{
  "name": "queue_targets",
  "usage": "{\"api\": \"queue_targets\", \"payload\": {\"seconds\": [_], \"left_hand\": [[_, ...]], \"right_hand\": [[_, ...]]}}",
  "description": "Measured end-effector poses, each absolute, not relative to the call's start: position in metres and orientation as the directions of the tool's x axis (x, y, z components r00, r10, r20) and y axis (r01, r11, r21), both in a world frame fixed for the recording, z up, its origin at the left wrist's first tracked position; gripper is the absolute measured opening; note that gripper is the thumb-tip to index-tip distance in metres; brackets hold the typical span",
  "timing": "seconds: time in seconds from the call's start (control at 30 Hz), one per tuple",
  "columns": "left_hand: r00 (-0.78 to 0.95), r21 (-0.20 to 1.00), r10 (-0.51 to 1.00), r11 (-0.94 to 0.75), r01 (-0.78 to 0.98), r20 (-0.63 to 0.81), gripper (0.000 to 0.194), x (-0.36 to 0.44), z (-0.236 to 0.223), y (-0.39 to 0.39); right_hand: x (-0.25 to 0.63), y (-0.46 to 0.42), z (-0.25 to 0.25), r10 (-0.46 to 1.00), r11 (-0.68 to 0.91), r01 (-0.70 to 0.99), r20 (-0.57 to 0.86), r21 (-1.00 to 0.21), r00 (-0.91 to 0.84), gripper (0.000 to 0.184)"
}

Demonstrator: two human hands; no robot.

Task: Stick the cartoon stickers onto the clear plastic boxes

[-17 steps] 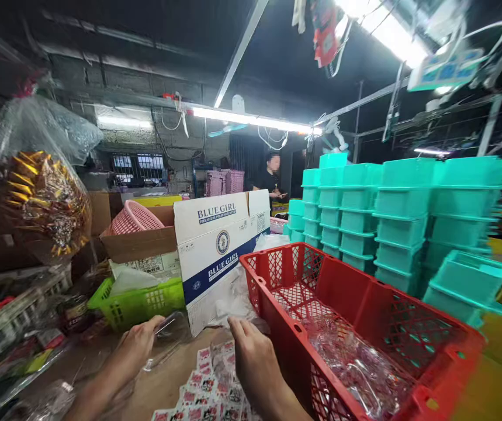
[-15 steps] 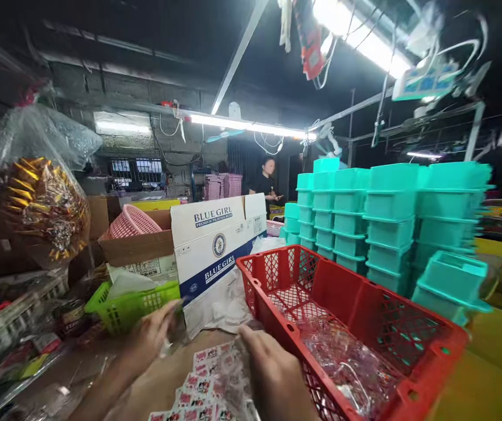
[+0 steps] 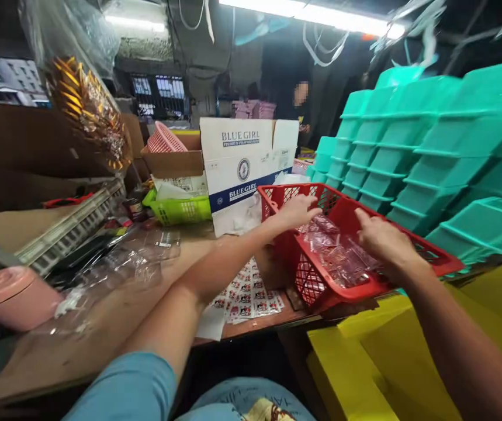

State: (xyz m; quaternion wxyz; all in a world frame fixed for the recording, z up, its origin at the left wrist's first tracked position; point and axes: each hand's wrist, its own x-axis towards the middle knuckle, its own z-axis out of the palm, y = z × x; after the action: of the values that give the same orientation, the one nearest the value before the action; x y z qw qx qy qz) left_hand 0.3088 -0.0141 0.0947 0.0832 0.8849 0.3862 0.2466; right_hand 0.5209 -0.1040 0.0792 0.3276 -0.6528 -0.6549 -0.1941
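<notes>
Both my hands reach into a red plastic crate [image 3: 347, 292] at the table's right edge. My left hand [image 3: 297, 211] is over its near left wall, fingers curled down toward a heap of clear plastic packets [image 3: 336, 257] inside. My right hand [image 3: 380, 240] lies on the same heap from the right, fingers bent; what either hand grips is hidden. A sheet of red and white stickers [image 3: 246, 295] lies on the brown table [image 3: 79, 345] just left of the crate.
Stacks of teal tubs [image 3: 412, 152] rise at the right, yellow bins [image 3: 382, 362] below them. A Blue Girl carton [image 3: 244, 166], a green basket [image 3: 180, 209], a pink basket [image 3: 165, 140], loose clear wrappers [image 3: 137, 257] and a pink roll [image 3: 9, 295] crowd the left. A person [image 3: 297, 105] stands far back.
The view has dropped and pulled back. Both hands left the clear bag by the sticker sheet and moved right and forward into the red crate.
</notes>
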Motion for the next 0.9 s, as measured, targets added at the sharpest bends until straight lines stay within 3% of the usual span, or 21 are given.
{"api": "queue_targets", "payload": {"seconds": [0.07,0.13,0.17,0.23,0.37,0.5,0.67,0.9], "left_hand": [[0.456,0.396,0.671,-0.727,0.562,0.584,0.039,0.253,0.089,-0.005],[0.225,0.489,0.640,-0.729,0.479,0.735,0.031,0.185,0.082,0.000],[0.107,0.565,0.675,-0.685,0.460,0.730,0.028,0.149,0.077,0.000],[-0.094,0.707,0.754,-0.554,0.441,0.650,0.030,0.078,0.064,-0.005],[-0.268,0.819,0.833,-0.324,0.474,0.484,0.039,-0.031,0.027,-0.037],[-0.326,0.882,0.889,-0.156,0.445,0.322,0.043,-0.074,-0.011,-0.083],[-0.320,0.917,0.918,-0.098,0.387,0.233,0.028,-0.048,-0.041,-0.131],[-0.216,0.815,0.865,-0.303,0.493,0.452,0.023,-0.018,-0.065,-0.139]], "right_hand": [[0.489,-0.130,0.081,0.699,0.085,0.986,0.714,-0.141,0.042,0.046],[0.442,-0.154,0.073,0.592,0.281,0.935,0.806,-0.215,0.007,0.050],[0.416,-0.161,0.064,0.528,0.469,0.846,0.848,-0.254,-0.039,0.047],[0.366,-0.163,0.035,0.617,0.691,0.637,0.738,-0.341,-0.274,0.039],[0.300,-0.125,-0.023,0.710,0.704,0.544,0.488,-0.458,-0.508,0.029],[0.262,-0.079,-0.042,0.704,0.701,0.486,0.397,-0.521,-0.589,0.028],[0.190,-0.030,-0.058,0.669,0.743,0.590,0.334,-0.316,-0.664,0.034],[0.103,0.071,-0.072,0.767,0.616,0.780,0.309,-0.110,-0.562,0.056]]}}
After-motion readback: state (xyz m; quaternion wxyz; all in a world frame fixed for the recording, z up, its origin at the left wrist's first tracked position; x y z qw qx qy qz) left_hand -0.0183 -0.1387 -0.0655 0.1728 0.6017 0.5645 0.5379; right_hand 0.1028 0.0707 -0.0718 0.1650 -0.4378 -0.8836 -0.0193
